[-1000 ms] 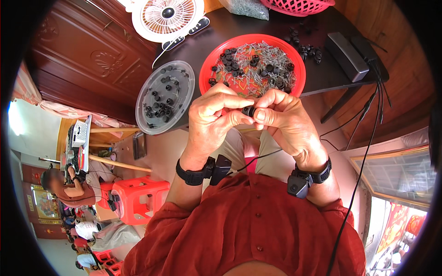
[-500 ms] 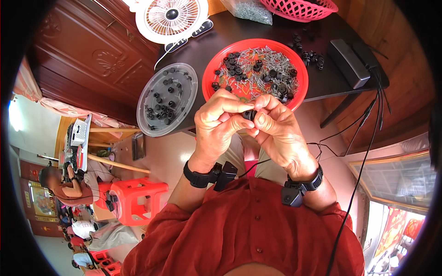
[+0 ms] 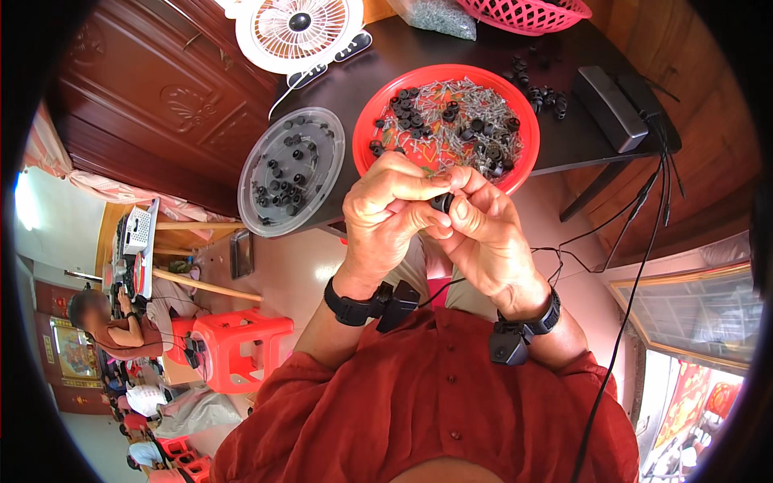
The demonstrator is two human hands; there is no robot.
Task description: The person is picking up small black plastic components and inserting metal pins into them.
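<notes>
A small round black plastic part (image 3: 440, 202) is pinched between the fingertips of both hands, just off the near edge of a red tray. My left hand (image 3: 388, 211) grips it from the left with thumb and forefinger. From the other side my right hand (image 3: 487, 233) presses on it with thumb and fingers. The fingers cover much of the part. Beyond them, the round red tray (image 3: 366, 105) holds many silver screws (image 3: 475, 101) and black round parts (image 3: 409, 113). Left of it a clear plastic lid-like tray (image 3: 251, 165) carries several more black pieces (image 3: 282, 189).
A white fan (image 3: 299, 22), a bag of screws (image 3: 439, 20) and a pink basket (image 3: 527, 20) stand along the far side of the dark table (image 3: 555, 153). Black boxes with cables (image 3: 608, 109) lie at right. A red stool (image 3: 241, 342) and a person (image 3: 121, 322) are at left.
Both hands stay together around the black part and have shifted only slightly. The right wrist has moved a little to the left, and the part looks turned slightly between the fingers.
</notes>
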